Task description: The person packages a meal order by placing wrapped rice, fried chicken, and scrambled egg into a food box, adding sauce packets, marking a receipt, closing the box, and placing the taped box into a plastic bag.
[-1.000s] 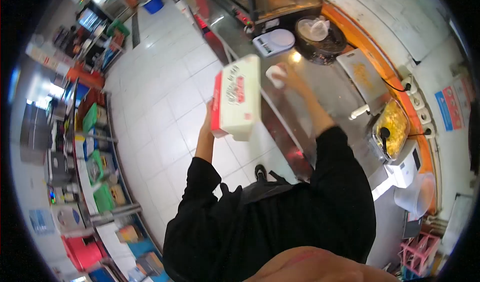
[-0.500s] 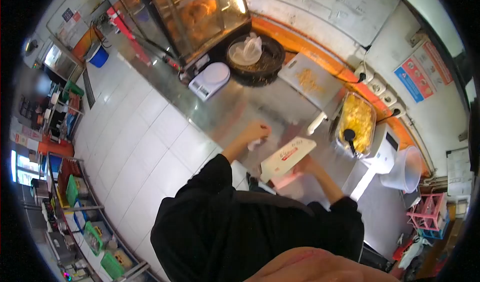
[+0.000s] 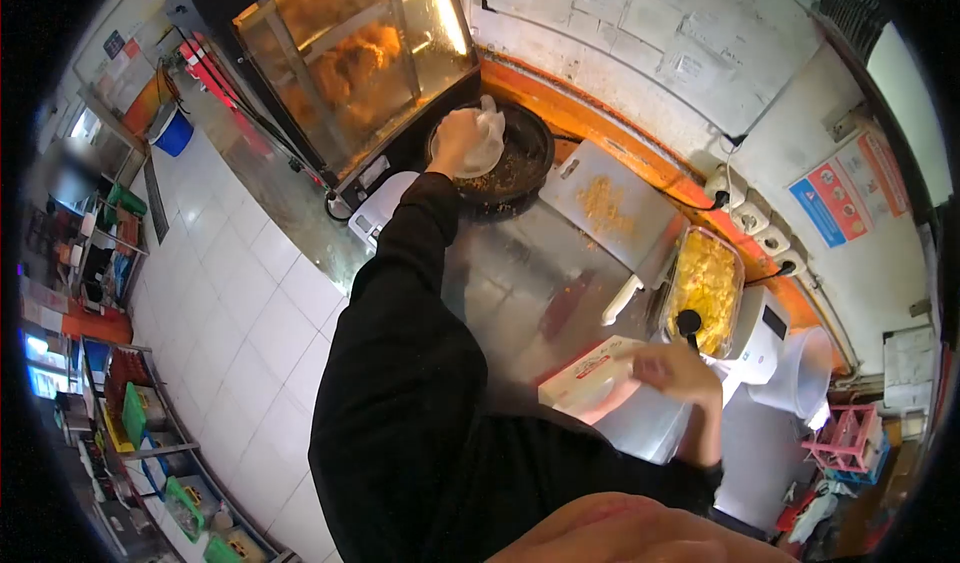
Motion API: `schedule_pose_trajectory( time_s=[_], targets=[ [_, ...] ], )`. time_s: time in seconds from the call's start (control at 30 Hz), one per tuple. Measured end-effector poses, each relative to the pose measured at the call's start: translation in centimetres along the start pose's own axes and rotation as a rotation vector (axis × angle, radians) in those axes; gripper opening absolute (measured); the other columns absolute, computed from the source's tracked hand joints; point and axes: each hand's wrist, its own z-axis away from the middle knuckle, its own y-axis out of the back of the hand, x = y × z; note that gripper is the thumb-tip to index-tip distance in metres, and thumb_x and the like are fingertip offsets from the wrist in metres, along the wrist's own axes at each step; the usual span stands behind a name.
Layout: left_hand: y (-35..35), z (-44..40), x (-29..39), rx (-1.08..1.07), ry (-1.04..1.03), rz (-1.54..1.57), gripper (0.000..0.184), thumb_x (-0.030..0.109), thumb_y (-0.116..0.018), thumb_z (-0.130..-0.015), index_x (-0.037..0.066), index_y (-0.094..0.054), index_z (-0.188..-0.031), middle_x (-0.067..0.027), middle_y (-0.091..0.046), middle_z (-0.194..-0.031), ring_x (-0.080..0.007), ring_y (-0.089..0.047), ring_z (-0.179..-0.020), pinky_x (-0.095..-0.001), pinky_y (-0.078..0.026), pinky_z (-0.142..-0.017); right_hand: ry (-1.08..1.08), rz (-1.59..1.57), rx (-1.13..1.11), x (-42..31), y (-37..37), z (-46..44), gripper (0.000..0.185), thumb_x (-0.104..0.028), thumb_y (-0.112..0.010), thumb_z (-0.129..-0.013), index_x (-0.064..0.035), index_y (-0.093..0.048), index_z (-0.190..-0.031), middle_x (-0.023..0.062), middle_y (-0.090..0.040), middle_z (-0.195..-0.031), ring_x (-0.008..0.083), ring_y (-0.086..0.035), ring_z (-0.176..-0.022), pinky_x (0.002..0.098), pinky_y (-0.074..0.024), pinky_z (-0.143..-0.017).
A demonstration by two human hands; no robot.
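My left hand [image 3: 457, 136] reaches into the dark round pan [image 3: 528, 153] at the back. Its fingers are closed at a clear bowl with a thin plastic bag [image 3: 487, 147]; what they grip is hidden. A white and red printed box [image 3: 590, 375] rests on the steel counter close to my body. Over the box's right end is my right hand [image 3: 682, 371], its fingers smeared by motion.
Behind the pan stands a lit glass cabinet [image 3: 350, 48]. A scale [image 3: 380, 209] is left of the pan. A grey board [image 3: 610, 203] with crumbs, a white-handled tool [image 3: 623, 300] and a tray of yellow food [image 3: 704, 283] lie to the right.
The box has gone from my left hand to my right hand and then down onto the counter. My left hand has moved away to the bowl in the pan. My view has turned rightward.
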Motion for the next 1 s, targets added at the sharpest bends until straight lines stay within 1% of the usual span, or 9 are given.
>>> schedule_pose_trajectory(
  time_s=[0.1, 0.23, 0.33, 0.47, 0.6, 0.73, 0.77, 0.93, 1.0],
  targets=[
    [3.9, 1.6, 2.9, 0.166, -0.076, 0.134, 0.012, 0.022, -0.060, -0.077, 0.011, -0.064, -0.079, -0.0099, -0.063, -0.081, -0.0311, -0.062, -0.072, -0.0406, -0.049, -0.062, 0.396, -0.236, 0.283, -1.8, 0.6, -9.7, 0.037, -0.023, -0.053, -0.088, -0.0082, -0.052, -0.121, 0.0109, -0.061, -0.111, 0.0204, -0.060, -0.095, 0.0313, -0.0455, -0.082],
    [12.6, 9.6, 5.8, 0.234, -0.199, 0.141, 0.011, 0.021, -0.062, -0.076, 0.011, -0.064, -0.082, -0.0083, -0.063, -0.079, -0.0283, -0.061, -0.069, -0.0362, -0.049, -0.062, 0.205, -1.158, 0.099, -7.8, 0.4, -22.8, 0.038, -0.016, -0.043, -0.092, -0.0167, -0.042, -0.130, -0.0066, -0.034, -0.054, 0.0041, -0.029, -0.042, 0.0194, -0.0253, -0.036],
    [17.4, 15.1, 3.4, 0.266, -0.219, 0.226, 0.012, 0.019, -0.063, -0.075, 0.011, -0.065, -0.083, -0.0074, -0.063, -0.082, -0.0283, -0.061, -0.070, -0.0358, -0.049, -0.062, 0.167, -1.412, 0.066, -13.3, -0.7, -28.3, 0.034, -0.012, -0.041, -0.091, -0.0154, -0.044, -0.124, -0.0075, -0.029, -0.053, 0.0050, -0.024, -0.040, 0.0205, -0.0219, -0.035],
    [23.2, 21.4, -2.6, 0.151, -0.187, 0.252, 0.011, 0.016, -0.063, -0.074, 0.012, -0.065, -0.084, -0.0071, -0.063, -0.083, -0.0273, -0.062, -0.069, -0.0346, -0.048, -0.061, 0.209, -1.806, 0.145, -19.6, -7.9, -33.4, 0.004, -0.016, -0.046, -0.088, -0.0124, -0.047, -0.089, -0.0010, -0.047, -0.066, 0.0095, -0.048, -0.051, 0.0209, -0.0374, -0.041],
    [27.4, 26.0, -9.5, 0.179, -0.118, 0.244, 0.011, 0.015, -0.064, -0.074, 0.011, -0.065, -0.084, -0.0070, -0.063, -0.083, -0.0262, -0.062, -0.068, -0.0334, -0.048, -0.059, 0.595, -1.717, 0.034, -26.2, -14.7, -38.0, 0.028, -0.033, -0.046, -0.090, -0.0081, -0.048, -0.103, 0.0110, -0.058, -0.091, 0.0245, -0.059, -0.084, 0.0371, -0.0504, -0.074],
    [31.1, 29.0, -15.8, 0.247, 0.002, 0.301, 0.012, 0.013, -0.064, -0.074, 0.009, -0.063, -0.085, -0.0057, -0.062, -0.083, -0.0246, -0.062, -0.067, -0.0328, -0.049, -0.058, 0.679, -2.142, -0.468, -35.7, -18.9, -37.5, 0.081, -0.067, -0.038, -0.079, -0.0079, -0.032, -0.134, 0.0112, -0.033, -0.139, 0.0357, -0.027, -0.129, 0.0599, -0.0191, -0.103],
    [31.7, 29.5, -17.1, 0.230, 0.040, 0.301, 0.013, 0.012, -0.063, -0.074, 0.009, -0.063, -0.086, -0.0052, -0.061, -0.082, -0.0242, -0.062, -0.067, -0.0327, -0.049, -0.057, 0.606, -1.973, -0.186, -38.4, -19.5, -36.6, 0.095, -0.077, -0.038, -0.072, -0.0114, -0.025, -0.139, 0.0087, -0.027, -0.143, 0.0341, -0.020, -0.132, 0.0645, -0.0124, -0.102],
    [32.4, 33.0, -19.7, -0.069, -0.250, 0.175, 0.012, 0.013, -0.061, -0.077, 0.008, -0.061, -0.087, -0.0066, -0.060, -0.080, -0.0251, -0.062, -0.071, -0.0327, -0.049, -0.057, 0.483, -2.062, -0.403, -42.7, -20.3, -38.4, 0.088, -0.070, -0.045, -0.075, -0.0110, -0.028, -0.138, 0.0089, -0.033, -0.139, 0.0342, -0.028, -0.128, 0.0601, -0.0203, -0.102],
    [33.7, 31.5, -21.4, -0.114, -0.257, 0.294, 0.013, 0.015, -0.062, -0.077, 0.009, -0.061, -0.089, -0.0076, -0.061, -0.080, -0.0266, -0.061, -0.070, -0.0342, -0.049, -0.058, 0.505, -1.878, 0.085, -42.9, -20.8, -40.0, 0.060, -0.045, -0.049, -0.085, -0.0072, -0.042, -0.131, 0.0092, -0.044, -0.128, 0.0274, -0.048, -0.110, 0.0446, -0.0393, -0.093]
  ],
)
